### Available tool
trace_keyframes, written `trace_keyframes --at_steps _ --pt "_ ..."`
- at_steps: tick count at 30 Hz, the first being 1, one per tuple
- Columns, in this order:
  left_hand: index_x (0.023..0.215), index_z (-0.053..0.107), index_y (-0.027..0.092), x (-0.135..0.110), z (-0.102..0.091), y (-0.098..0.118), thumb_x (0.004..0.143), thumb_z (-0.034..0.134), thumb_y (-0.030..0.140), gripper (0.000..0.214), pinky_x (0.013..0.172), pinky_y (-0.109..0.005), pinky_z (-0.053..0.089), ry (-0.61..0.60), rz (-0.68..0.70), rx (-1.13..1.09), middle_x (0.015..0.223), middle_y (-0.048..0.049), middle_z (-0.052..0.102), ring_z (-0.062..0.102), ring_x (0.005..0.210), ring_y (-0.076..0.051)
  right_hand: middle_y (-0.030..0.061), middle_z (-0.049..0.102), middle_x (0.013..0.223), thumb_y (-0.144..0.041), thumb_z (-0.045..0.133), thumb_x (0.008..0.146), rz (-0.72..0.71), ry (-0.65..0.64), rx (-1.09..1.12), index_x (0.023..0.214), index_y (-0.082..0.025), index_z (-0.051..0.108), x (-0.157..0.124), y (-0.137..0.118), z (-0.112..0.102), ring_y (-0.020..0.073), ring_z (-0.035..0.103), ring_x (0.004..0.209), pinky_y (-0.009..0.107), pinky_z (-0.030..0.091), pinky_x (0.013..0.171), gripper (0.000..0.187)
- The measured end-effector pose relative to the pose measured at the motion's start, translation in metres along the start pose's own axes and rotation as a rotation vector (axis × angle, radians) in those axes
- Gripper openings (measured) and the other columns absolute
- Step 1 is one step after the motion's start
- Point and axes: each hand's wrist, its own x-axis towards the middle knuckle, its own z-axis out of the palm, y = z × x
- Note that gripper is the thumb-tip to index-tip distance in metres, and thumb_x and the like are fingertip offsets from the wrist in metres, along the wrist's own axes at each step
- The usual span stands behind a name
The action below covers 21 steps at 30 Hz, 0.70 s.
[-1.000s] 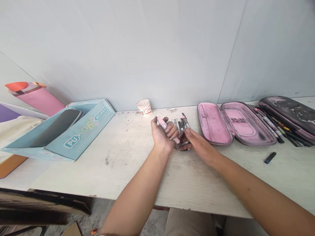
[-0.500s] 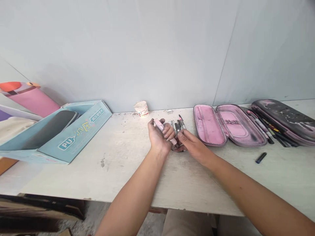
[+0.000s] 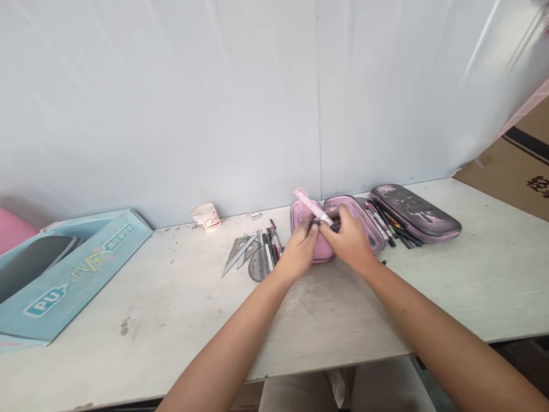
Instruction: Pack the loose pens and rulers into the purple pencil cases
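Far left of the open pencil case (image 3: 323, 250) lies a blue box (image 3: 86, 274); nearer to the case are a paper cup (image 3: 207, 217), then grey rulers (image 3: 238, 248) and some pens (image 3: 274, 243). Over the case, the left hand (image 3: 301, 247) and right hand (image 3: 352, 239), with bent fingers, pinch the lower end of a tilted pink pen (image 3: 309, 202). Right of the case lies a closed dark case (image 3: 417, 213).

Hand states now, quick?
Left hand: fingers curled at the pink pen; whether gripping, can't tell.
Right hand: closed, holding the pen's lower end.
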Motion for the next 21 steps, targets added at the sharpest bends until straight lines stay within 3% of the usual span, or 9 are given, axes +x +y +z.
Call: trace_keyframes --at_steps 3,5,8,11,16,21 --pt "0.128 0.044 0.011 0.014 0.032 0.005 0.087 0.035 0.028 0.046 0.105 -0.037 0.03 -0.159 0.064 0.328 0.128 -0.0145 0.05 0.043 0.12 -0.023 0.0078 0.061 0.078 -0.031 0.048 0.077 -0.104 0.14 -0.439 0.082 -0.017 0.05 0.004 0.036 -0.028 0.0217 0.056 0.075 0.029 0.035 0.062 0.015" --pt "0.131 0.04 0.01 0.018 0.05 0.003 0.086 0.036 0.029 0.049 0.104 -0.041 0.03 -0.239 0.071 0.502 0.129 -0.0164 0.047 0.042 0.121 -0.025 0.01 0.062 0.081 -0.03 0.046 0.079 -0.161 0.162 -0.628 0.083 -0.016 0.051 0.006 0.056 -0.039 0.0226 0.056 0.077 0.029 0.033 0.063 0.015" --pt "0.129 0.041 0.015 0.02 0.07 -0.003 0.085 0.038 0.034 0.048 0.101 -0.048 0.032 -0.295 0.08 0.681 0.125 -0.0144 0.05 0.043 0.119 -0.028 0.0112 0.062 0.082 -0.028 0.044 0.081 -0.176 0.112 -0.798 0.088 -0.014 0.052 0.008 0.074 -0.044 0.0227 0.057 0.075 0.03 0.032 0.065 0.017" --pt "0.123 0.046 0.016 0.019 0.078 -0.009 0.084 0.039 0.035 0.044 0.099 -0.048 0.034 -0.304 0.102 0.754 0.116 -0.0129 0.055 0.048 0.112 -0.027 0.0117 0.062 0.081 -0.027 0.043 0.083 -0.15 0.032 -0.871 0.091 -0.012 0.053 0.008 0.08 -0.041 0.0232 0.056 0.077 0.032 0.031 0.068 0.02" --pt "0.122 0.046 0.016 0.021 0.066 -0.009 0.085 0.039 0.034 0.042 0.098 -0.04 0.037 -0.235 0.124 0.66 0.118 -0.0114 0.054 0.048 0.113 -0.023 0.0139 0.06 0.087 -0.035 0.04 0.086 -0.153 0.0 -0.878 0.091 -0.012 0.055 0.006 0.078 -0.037 0.0257 0.053 0.084 0.034 0.031 0.07 0.028" --pt "0.116 0.051 0.015 0.014 0.015 -0.011 0.085 0.035 0.023 0.036 0.101 -0.034 0.035 -0.082 0.088 0.628 0.119 -0.0102 0.054 0.048 0.115 -0.02 0.0135 0.058 0.09 -0.034 0.04 0.086 -0.221 0.005 -0.82 0.09 -0.013 0.058 0.003 0.08 -0.037 0.0257 0.051 0.085 0.035 0.034 0.071 0.028"
